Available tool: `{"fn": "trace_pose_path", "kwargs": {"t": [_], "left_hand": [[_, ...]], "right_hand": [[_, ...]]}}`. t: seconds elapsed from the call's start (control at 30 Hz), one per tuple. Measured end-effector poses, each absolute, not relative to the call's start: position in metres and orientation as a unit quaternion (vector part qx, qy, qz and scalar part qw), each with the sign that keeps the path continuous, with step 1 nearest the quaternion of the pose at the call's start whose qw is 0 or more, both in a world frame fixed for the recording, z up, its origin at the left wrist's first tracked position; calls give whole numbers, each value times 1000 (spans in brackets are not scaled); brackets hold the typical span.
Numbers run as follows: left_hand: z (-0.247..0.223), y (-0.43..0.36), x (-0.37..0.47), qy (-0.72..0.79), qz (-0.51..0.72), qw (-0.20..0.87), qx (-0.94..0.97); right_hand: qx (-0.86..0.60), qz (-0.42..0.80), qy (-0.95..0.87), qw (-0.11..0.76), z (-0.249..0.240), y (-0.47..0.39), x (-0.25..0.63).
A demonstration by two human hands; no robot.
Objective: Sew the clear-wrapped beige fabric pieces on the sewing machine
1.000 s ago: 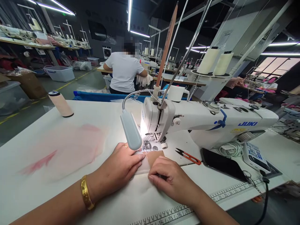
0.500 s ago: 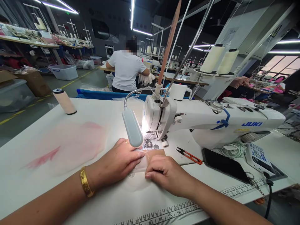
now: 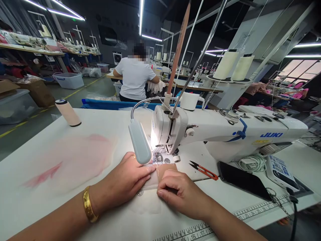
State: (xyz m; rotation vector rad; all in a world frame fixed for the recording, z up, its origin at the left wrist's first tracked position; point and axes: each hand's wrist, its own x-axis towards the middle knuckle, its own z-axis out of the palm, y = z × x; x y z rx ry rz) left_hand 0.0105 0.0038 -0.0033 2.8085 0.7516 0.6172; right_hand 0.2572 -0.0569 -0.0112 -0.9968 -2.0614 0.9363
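Under the needle area of the white sewing machine point(image 3: 220, 127) lies a small piece of tan material point(image 3: 167, 167) on sheer pale fabric point(image 3: 150, 183). My left hand point(image 3: 125, 177), a gold bangle at its wrist, rests on the sheer fabric left of the tan piece, fingers pressed together; its fingertips are partly behind the grey lamp head point(image 3: 140, 142). My right hand point(image 3: 179, 190) is curled at the near edge of the tan piece, thumb and forefinger pinched on the fabric. Light falls on the presser foot just beyond both hands.
Thread snips point(image 3: 203, 170), a black phone point(image 3: 244, 180), a coiled cable point(image 3: 252, 163) and a white device point(image 3: 281, 172) lie at right. A peach thread cone point(image 3: 68, 112) stands back left. A ruler strip point(image 3: 195, 232) runs along the front edge. A person point(image 3: 135, 75) sits ahead.
The view has shifted slightly. Both hands keep nearly the same places at the fabric, and the tan piece shows little movement.
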Motion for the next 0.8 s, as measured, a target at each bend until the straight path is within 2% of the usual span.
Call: {"fn": "trace_pose_path", "kwargs": {"t": [0.23,0.4,0.8], "left_hand": [[1,8,17,322,189,106,922],[14,14,19,321,134,163,923],[28,32,15,337,63,209,916]], "right_hand": [[-342,253,-859,284,-17,-56,259],[-323,237,-867,298,-18,-57,256],[-326,219,-860,325,-18,-59,253]]}}
